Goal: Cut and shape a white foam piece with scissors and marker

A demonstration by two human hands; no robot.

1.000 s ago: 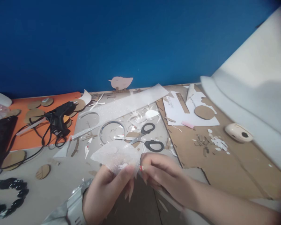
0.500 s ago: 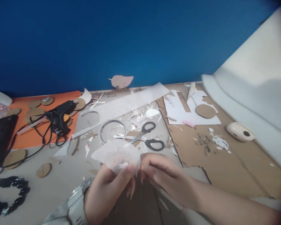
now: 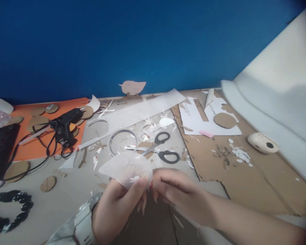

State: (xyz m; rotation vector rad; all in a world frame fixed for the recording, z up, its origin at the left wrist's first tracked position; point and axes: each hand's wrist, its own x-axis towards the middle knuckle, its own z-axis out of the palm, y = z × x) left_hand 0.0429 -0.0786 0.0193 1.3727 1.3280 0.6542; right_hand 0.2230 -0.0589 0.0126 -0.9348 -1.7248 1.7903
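My left hand [image 3: 117, 207] pinches a white, glittery leaf-shaped cutout [image 3: 124, 167] between thumb and fingers, holding it just above the table. My right hand [image 3: 180, 192] meets it at the cutout's right edge, fingertips pinched on that edge. A watch sits on my left wrist. Black-handled scissors [image 3: 158, 149] lie just beyond the cutout.
A black glue gun [image 3: 65, 124] with its cord lies on an orange sheet [image 3: 38, 143] at the left. A long white glitter strip [image 3: 140, 114], paper scraps, cardboard discs, a brown cardboard sheet [image 3: 244, 177], a small cream device [image 3: 262, 143] and a white foam board [image 3: 283, 92] surround them.
Both hands and the cutout stay nearly in place; the fingertips only shift slightly along its right edge.
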